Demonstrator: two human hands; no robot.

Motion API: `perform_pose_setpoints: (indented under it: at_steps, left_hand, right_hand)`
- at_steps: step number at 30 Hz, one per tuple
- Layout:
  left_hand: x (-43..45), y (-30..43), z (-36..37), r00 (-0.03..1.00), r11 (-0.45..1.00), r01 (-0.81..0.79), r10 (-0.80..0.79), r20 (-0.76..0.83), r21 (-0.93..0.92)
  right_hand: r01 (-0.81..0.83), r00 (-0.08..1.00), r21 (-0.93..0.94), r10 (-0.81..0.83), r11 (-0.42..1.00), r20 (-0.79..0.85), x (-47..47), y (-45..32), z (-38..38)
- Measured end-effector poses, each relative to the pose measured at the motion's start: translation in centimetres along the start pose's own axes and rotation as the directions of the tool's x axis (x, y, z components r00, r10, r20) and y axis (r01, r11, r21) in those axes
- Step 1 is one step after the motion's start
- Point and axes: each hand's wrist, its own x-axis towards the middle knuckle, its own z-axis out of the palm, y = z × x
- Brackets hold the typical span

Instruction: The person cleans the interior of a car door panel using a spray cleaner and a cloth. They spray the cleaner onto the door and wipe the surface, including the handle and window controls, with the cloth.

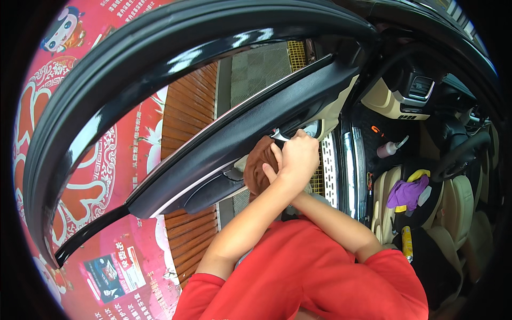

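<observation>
An opened car door point(240, 124) with a dark padded inner panel slants across the view before me. My left hand point(301, 154), its fingers curled, is at the panel beside the silver inside door handle point(279, 135); whether it grips anything is hidden. Under the left wrist crosses my right arm. Only some fingers of my right hand point(271, 171) show, lying on a bunched brown cloth point(256, 170) against the panel. The rest of that hand is covered by the left forearm. Lower on the door, an armrest with a pocket point(214, 188) shows.
Right of me is the car's interior, with a steering wheel point(464, 156), a pump bottle point(388, 149) on the floor, and purple cloth point(404, 192) and a yellow can point(407, 242) around the seat. Past the door lie wooden slats point(190, 116) and a red printed banner point(136, 176).
</observation>
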Motion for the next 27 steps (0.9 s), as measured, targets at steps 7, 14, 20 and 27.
perform_pose_setpoints:
  at_steps: [7, 14, 20, 27]
  left_hand:
    - [-1.1, 0.2, 1.2, 1.000, 0.997, 0.019, -0.020, 0.016, 0.073]
    - [-5.5, -1.5, 2.7, 0.991, 0.999, -0.015, 0.021, -0.130, 0.048]
    - [-5.7, -1.9, 5.1, 0.999, 0.997, 0.000, 0.003, 0.032, -0.077]
    - [-5.7, -1.6, 5.3, 0.996, 0.994, 0.062, -0.055, 0.069, -0.093]
  right_hand:
    - [-0.328, 0.944, 0.232, 0.315, 0.916, 0.096, 0.6, 4.0, -4.9]
    - [-0.103, 0.995, 0.091, 0.101, 0.990, 0.024, 6.4, -2.5, -16.9]
    - [0.438, 0.893, -0.674, -0.201, 0.595, 0.402, 10.5, -8.3, -12.6]
    - [0.737, 0.676, -0.559, -0.379, 0.380, 0.632, 11.7, -9.8, -12.1]
